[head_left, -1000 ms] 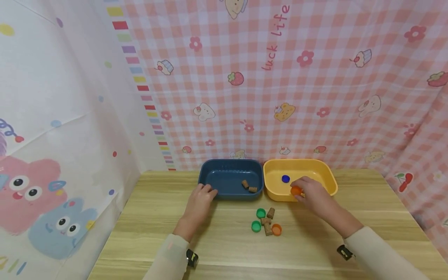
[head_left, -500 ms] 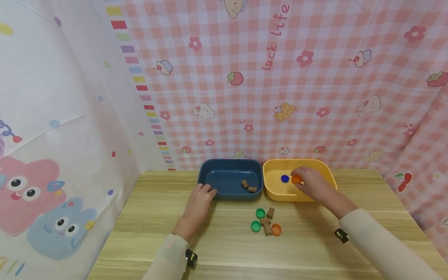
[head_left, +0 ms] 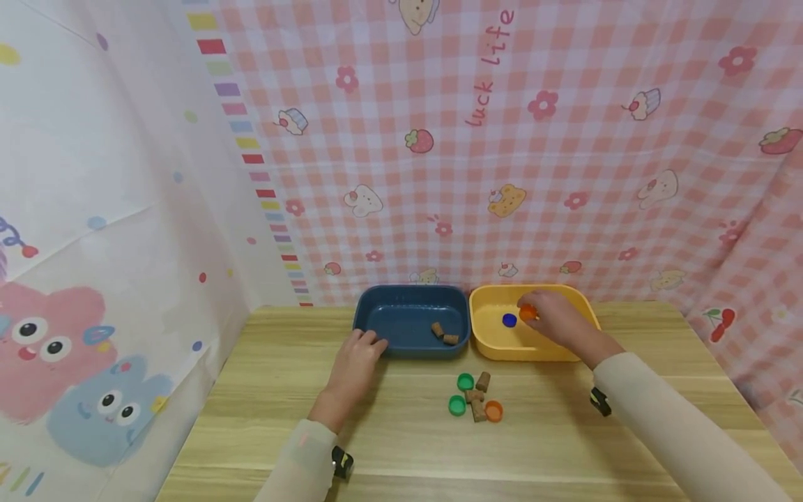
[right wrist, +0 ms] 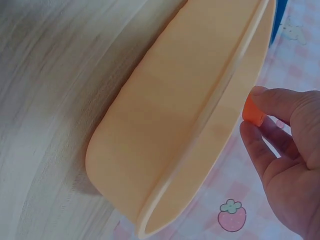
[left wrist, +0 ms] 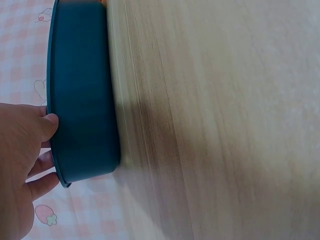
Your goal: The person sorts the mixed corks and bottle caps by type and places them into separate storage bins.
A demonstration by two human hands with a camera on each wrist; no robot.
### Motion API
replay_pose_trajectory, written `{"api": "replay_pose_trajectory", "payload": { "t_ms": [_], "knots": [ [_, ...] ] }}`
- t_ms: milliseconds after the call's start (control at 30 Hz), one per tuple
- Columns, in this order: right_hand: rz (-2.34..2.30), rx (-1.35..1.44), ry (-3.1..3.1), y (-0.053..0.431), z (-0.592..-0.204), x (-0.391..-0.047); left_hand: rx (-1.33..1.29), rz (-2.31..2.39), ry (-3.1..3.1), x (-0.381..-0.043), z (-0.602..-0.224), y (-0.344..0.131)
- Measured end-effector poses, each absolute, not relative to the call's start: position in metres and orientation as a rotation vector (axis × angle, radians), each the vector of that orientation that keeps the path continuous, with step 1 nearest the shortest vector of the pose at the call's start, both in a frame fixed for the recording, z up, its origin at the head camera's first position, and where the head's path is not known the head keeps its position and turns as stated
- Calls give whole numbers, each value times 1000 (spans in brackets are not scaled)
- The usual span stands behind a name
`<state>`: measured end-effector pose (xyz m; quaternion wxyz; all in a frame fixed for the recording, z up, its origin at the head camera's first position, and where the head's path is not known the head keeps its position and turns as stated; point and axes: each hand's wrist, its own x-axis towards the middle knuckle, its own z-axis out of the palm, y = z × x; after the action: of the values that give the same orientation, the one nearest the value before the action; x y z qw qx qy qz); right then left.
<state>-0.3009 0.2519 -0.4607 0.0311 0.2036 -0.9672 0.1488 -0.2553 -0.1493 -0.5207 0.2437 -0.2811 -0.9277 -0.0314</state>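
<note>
Over the yellow tub (head_left: 495, 352), my right hand (head_left: 555, 317) pinches an orange bottle cap (right wrist: 254, 111) between thumb and fingertips. A blue bottle cap (head_left: 509, 320) lies on the tub's floor, left of that hand. My left hand (head_left: 357, 362) grips the near left rim of the dark blue tub (head_left: 401, 352); in the left wrist view its thumb (left wrist: 49, 125) presses the outer side and the other fingers go behind the rim. Two corks (head_left: 438, 330) lie inside the dark blue tub.
In front of the tubs, on the wooden table (head_left: 401, 453), lie two green caps (head_left: 456, 405), an orange cap (head_left: 494, 411) and several brown corks (head_left: 483, 381). The tubs stand side by side against a pink checked cloth (head_left: 389, 167).
My right hand has moved away from me and slightly left with the orange cap, from the near rim to farther over the yellow tub. The left hand keeps its place on the rim.
</note>
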Motion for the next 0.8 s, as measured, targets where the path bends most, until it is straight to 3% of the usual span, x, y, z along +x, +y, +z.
{"api": "replay_pose_trajectory", "payload": {
  "t_ms": [800],
  "knots": [
    [415,756,-3049,257,-474,-332,-787,-99,-2477,-259,-527,-152]
  ]
}}
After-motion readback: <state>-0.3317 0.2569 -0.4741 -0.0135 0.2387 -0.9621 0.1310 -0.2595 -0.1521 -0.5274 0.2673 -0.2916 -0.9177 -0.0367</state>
